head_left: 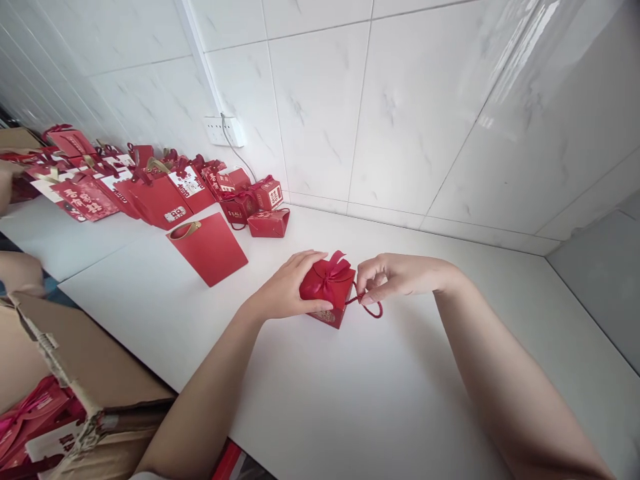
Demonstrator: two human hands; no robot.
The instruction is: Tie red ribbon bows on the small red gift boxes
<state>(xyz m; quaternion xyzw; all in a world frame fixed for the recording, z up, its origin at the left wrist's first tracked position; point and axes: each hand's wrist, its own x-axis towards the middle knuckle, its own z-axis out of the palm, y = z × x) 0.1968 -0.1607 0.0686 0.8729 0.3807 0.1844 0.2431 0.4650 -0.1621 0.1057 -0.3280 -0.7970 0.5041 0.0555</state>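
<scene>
Red gift box (334,292), bow on top | resting on white bench (350,393), mid-front | gripped by left hand (285,291), fingers wrapped round it | red cord loop (374,311) pinched in right hand (395,277) | step: likely cord fitting | next: needs steady box, gentle pull

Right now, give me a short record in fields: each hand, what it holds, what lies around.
left hand: grips the small red box, fingers over its top
right hand: pinches the red cord at the box's right side
box: on the white counter, ribbon bow on top
nearby: flat red bag lying to the left
along wall: row of red bags and boxes, wall socket above
lower left: torn cardboard box holding red items
</scene>
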